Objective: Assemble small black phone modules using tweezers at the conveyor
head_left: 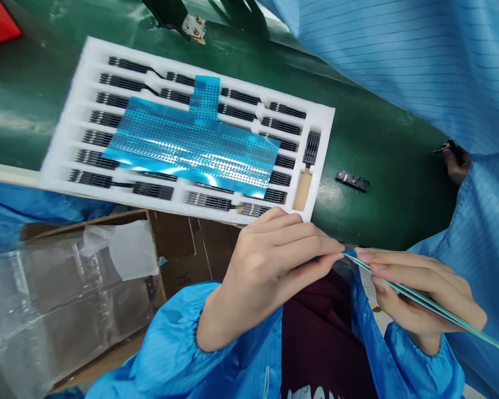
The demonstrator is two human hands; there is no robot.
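My right hand (pixel 428 291) grips a pair of pale teal tweezers (pixel 432 303), with their tips pointing left toward my other hand. My left hand (pixel 280 257) is closed in a pinch right at those tips. A tiny blue bit shows between the two hands, too small to name. Just beyond my left hand lies a white foam tray (pixel 324 136) with rows of slim black parts (pixel 210 200) in its slots. Blue dotted film sheets (pixel 191 149) cover the tray's middle. To the tray's right, a single black part (pixel 352 180) rests on the green table (pixel 382 149).
Below the table edge on the left stands a cardboard box (pixel 160 260) with clear plastic packaging (pixel 70 310). A co-worker's hand (pixel 457 163) and blue sleeve are at the right. A dark tool with a metal end (pixel 194 27) is at the top.
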